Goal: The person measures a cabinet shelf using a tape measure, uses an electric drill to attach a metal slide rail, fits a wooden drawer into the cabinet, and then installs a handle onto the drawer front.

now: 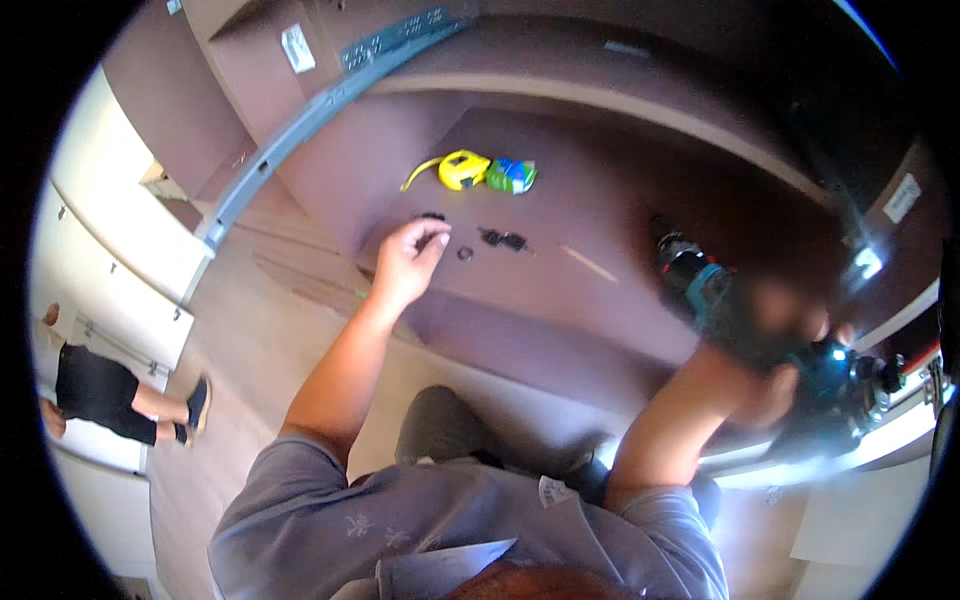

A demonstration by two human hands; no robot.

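Note:
My left hand hovers over the brown panel surface, its thumb and fingertips drawn together. Whether something small sits in that pinch cannot be made out. Just beyond the fingertips is a small black piece. To its right lie a dark ring and a dark two-lobed piece. My right hand, partly blurred, is closed around a dark cordless drill with its lamp lit, out at the right. A second teal and black power tool lies on the panel, left of a blurred patch.
A yellow tape measure and a green-blue packet lie at the back. A pale thin strip is on the panel. A grey metal rail curves along the left. Another person is at the far left, by white cabinet fronts.

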